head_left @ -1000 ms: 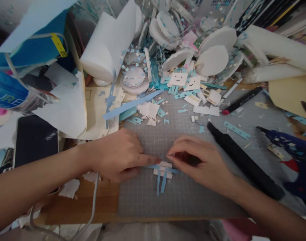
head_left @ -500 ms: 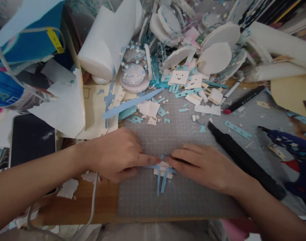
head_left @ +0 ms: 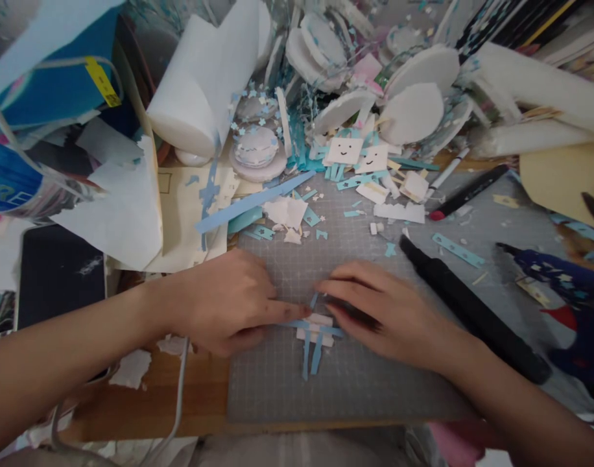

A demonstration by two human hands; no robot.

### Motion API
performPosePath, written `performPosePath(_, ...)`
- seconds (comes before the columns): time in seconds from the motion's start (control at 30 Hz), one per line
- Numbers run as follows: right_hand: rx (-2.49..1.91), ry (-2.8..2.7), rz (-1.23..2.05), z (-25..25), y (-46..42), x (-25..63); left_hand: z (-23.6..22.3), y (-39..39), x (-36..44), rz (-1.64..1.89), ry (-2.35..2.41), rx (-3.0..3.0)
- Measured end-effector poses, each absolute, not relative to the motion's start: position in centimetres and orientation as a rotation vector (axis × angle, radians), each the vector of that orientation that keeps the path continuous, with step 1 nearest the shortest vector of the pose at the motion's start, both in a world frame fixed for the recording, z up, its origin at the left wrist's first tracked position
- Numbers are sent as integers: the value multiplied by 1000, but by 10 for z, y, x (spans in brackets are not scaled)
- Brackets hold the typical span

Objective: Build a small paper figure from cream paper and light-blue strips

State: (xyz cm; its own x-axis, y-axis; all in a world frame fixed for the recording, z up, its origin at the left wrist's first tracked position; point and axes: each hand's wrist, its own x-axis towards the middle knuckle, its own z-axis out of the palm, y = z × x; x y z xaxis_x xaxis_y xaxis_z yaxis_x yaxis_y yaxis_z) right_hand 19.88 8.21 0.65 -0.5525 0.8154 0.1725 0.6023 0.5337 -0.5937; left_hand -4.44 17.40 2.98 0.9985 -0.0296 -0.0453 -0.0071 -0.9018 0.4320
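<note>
On the grey cutting mat (head_left: pixel 277 395) lies a small white paper piece (head_left: pixel 321 320) with light blue paper strips (head_left: pixel 316 360). Two strips point down from it, and others stick out sideways. My left hand (head_left: pixel 233 301) reaches in from the left, its index finger stretched out with the tip touching the piece's upper left; the other fingers are curled. A short blue strip (head_left: pixel 314 300) stands up from the piece's top edge. Beside it on the right, my right hand (head_left: pixel 382 311) is open, thumb and fingers apart; a fingertip is close to the short strip, contact unclear.
A thick black pen-like tool (head_left: pixel 472 308) lies right of my right hand, with a dark blue glue gun (head_left: pixel 569 292) beyond. Behind are paper scraps (head_left: pixel 285 213), smiling paper squares (head_left: pixel 344 150) and white discs (head_left: pixel 414 113). A phone (head_left: pixel 61 279) lies at left.
My right hand's fingers have spread and lifted slightly off the piece's top, uncovering the short blue strip. My left index finger stays on the piece. The view has shifted slightly.
</note>
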Motion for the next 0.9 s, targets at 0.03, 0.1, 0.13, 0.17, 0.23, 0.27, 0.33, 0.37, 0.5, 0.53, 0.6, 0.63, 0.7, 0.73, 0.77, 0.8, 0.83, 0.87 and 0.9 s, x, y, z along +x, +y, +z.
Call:
performPosePath(0.03, -1169, -2348, 686, 6, 82, 197, 30, 174, -44, -72, -26, 2700)
performPosePath(0.1, -1178, -2320, 720, 5, 83, 195, 29, 174, -45, -74, -32, 2710)
performPosePath(0.13, -1178, -2279, 739, 5, 83, 193, 29, 174, -45, -70, -37, 2714)
performPosePath(0.17, -1178, -2223, 761, 5, 83, 193, 29, 175, -45, -64, -42, 2719)
performPosePath(0.23, -1195, -2092, 806, 7, 84, 192, 29, 176, -45, -47, -52, 2736)
performPosePath(0.27, -1215, -2021, 824, 8, 85, 192, 30, 177, -46, -33, -57, 2744)
performPosePath(0.33, -1279, -1856, 848, 11, 86, 192, 32, 177, -46, 10, -57, 2756)
performPosePath(0.37, -1311, -1760, 854, 13, 87, 192, 34, 176, -45, 36, -48, 2761)
performPosePath(0.5, -1386, -1411, 916, 23, 80, 193, 43, 163, -42, 72, 72, 2810)
performPosePath(0.53, -1402, -1372, 938, 27, 75, 194, 44, 159, -41, 57, 102, 2839)
performPosePath(0.6, -1439, -1356, 967, 34, 63, 197, 45, 151, -39, 26, 141, 2896)
performPosePath(0.63, -1452, -1365, 970, 36, 55, 198, 44, 148, -38, 22, 160, 2917)
performPosePath(0.7, -1463, -1385, 965, 38, 39, 201, 42, 146, -38, 28, 223, 2947)
performPosePath(0.73, -1468, -1387, 962, 37, 31, 202, 41, 147, -39, 35, 262, 2962)
performPosePath(0.77, -1471, -1385, 958, 34, 24, 202, 40, 148, -40, 44, 306, 2981)
performPosePath(0.8, -1475, -1384, 950, 31, 16, 202, 40, 150, -41, 50, 353, 3007)
performPosePath(0.83, -1487, -1387, 941, 26, 10, 202, 41, 152, -43, 46, 404, 3034)
performPosePath(0.87, -1500, -1397, 924, 22, 4, 200, 44, 153, -44, 52, 461, 3060)
performPosePath(0.9, -1512, -1414, 897, 18, -1, 199, 47, 152, -46, 63, 526, 3079)
